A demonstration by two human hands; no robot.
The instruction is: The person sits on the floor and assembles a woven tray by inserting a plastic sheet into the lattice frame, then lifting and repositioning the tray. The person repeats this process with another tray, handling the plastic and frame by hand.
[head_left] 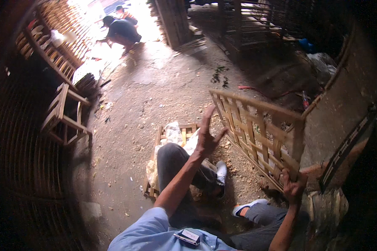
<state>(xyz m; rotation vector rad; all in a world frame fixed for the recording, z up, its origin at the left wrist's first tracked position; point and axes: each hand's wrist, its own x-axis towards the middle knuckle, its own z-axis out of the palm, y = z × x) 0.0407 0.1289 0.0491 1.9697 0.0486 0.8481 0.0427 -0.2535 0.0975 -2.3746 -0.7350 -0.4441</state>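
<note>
A woven bamboo lattice panel (255, 129) stands tilted on the dirt floor in front of me, to the right. My right hand (293, 186) grips its lower near corner. My left hand (207, 134) is raised with fingers spread, just beside the panel's left edge and not holding it. I sit with my knees bent, grey trousers and white-soled shoes showing below the hands.
A small wooden pallet (157, 142) with pale sacking lies under my left leg. A bamboo stool frame (65, 115) stands at left beside stacked bamboo racks (50, 46). Two people (121, 29) crouch far off in bright light. A mud wall (343, 113) rises at right.
</note>
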